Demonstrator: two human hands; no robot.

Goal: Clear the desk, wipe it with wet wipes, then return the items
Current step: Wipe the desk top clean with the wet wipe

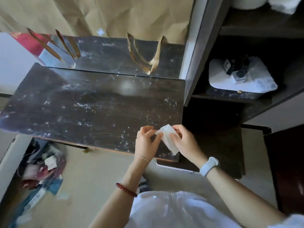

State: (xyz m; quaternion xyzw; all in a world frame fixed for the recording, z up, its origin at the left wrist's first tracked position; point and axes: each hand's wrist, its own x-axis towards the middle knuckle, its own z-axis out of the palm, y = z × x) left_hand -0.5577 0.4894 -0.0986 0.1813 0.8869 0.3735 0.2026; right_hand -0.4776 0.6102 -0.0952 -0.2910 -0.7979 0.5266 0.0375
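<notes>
The dark marble-patterned desk (85, 102) lies bare in the middle, its surface streaked and shiny. Over its front right corner I hold a white wet wipe (167, 137) between both hands. My left hand (147, 142) pinches the wipe's upper left edge with its fingertips. My right hand (185, 140) grips the wipe's right side, and the wipe hangs partly folded below my fingers.
A mirror (115, 53) on gold legs stands along the desk's back edge. To the right is a dark shelf unit holding a white box (236, 79) with small items. A bag of rubbish (41, 165) sits on the floor at the left, below the desk.
</notes>
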